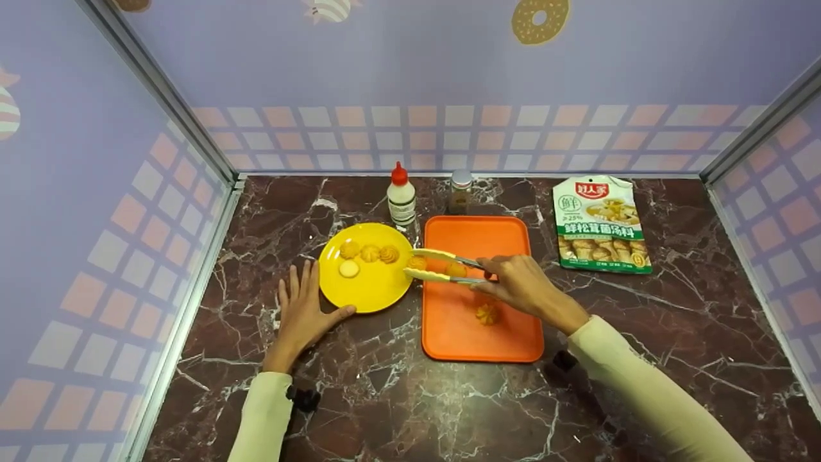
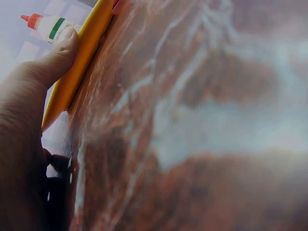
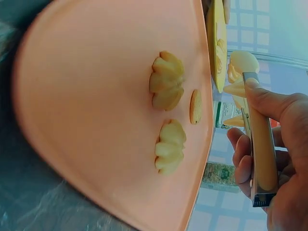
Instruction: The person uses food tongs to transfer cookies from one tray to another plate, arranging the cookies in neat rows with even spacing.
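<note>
My right hand (image 1: 523, 282) grips metal tongs (image 1: 439, 277) with pale yellow tips. Between those tips sits a piped cookie (image 1: 417, 263), over the gap where the yellow plate (image 1: 378, 295) meets the orange tray (image 1: 449, 340). On the plate lie three swirled cookies (image 1: 370, 253) and a smooth round cookie (image 1: 349, 269). My left hand (image 1: 304, 314) rests at the plate's left side, fingers straight and spread; its thumb touches the rim, as the left wrist view shows. Two scalloped cookies (image 3: 166, 82) and a thin round cookie (image 3: 195, 107) lie on the tray in the right wrist view.
Behind the plate stands a squeeze bottle (image 1: 401, 199) with a red cap. A spice jar (image 1: 460, 191) is beside it, just behind the tray. At the right lies a green and white food pouch (image 1: 603, 224). Patterned panels (image 1: 449, 138) enclose the dark marble table (image 1: 385, 410).
</note>
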`<state>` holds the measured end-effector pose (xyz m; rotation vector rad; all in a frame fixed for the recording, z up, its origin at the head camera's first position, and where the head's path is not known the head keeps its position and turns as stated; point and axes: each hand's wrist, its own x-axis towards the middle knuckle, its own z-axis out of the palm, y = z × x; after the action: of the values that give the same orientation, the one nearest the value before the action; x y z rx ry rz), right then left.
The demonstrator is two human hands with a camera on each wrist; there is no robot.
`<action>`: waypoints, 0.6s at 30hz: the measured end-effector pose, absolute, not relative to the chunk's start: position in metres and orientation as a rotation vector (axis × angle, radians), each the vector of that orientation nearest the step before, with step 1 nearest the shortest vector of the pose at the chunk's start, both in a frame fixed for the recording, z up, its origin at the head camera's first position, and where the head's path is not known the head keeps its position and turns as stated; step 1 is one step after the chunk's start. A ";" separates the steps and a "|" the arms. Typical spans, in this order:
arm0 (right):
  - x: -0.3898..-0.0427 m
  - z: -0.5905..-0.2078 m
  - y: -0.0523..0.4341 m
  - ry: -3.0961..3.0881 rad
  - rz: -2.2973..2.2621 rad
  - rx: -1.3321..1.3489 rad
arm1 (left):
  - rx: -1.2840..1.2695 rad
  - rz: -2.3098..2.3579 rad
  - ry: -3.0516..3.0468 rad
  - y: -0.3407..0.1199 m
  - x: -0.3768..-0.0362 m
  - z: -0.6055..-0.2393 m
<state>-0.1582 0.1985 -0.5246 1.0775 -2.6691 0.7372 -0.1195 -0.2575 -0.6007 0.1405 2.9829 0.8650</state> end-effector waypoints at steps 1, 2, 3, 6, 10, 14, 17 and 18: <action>-0.159 -0.525 0.197 -2.671 0.750 1.074 | 0.143 0.863 2.987 -0.257 -0.120 -0.601; -0.160 -0.526 0.195 -2.671 0.765 1.073 | 0.146 0.860 2.990 -0.257 -0.120 -0.601; -0.161 -0.526 0.193 -2.672 0.776 1.070 | 0.146 0.858 2.993 -0.257 -0.120 -0.601; -0.164 -0.527 0.188 -2.682 0.808 1.061 | 0.142 0.847 2.995 -0.257 -0.120 -0.602; -0.169 -0.526 0.181 -2.694 0.818 1.049 | 0.140 0.846 2.986 -0.256 -0.120 -0.601; -0.173 -0.526 0.173 -2.698 0.836 1.050 | 0.140 0.848 2.987 -0.256 -0.120 -0.601; -0.176 -0.526 0.167 -2.708 0.843 1.053 | 0.134 0.842 2.990 -0.256 -0.120 -0.601; -0.177 -0.526 0.165 -2.714 0.845 1.054 | 0.132 0.840 2.990 -0.257 -0.119 -0.601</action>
<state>-0.1772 0.1653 -0.5260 1.0538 -2.7145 0.8448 -0.1195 -0.2566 -0.6007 0.1321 2.9901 0.8403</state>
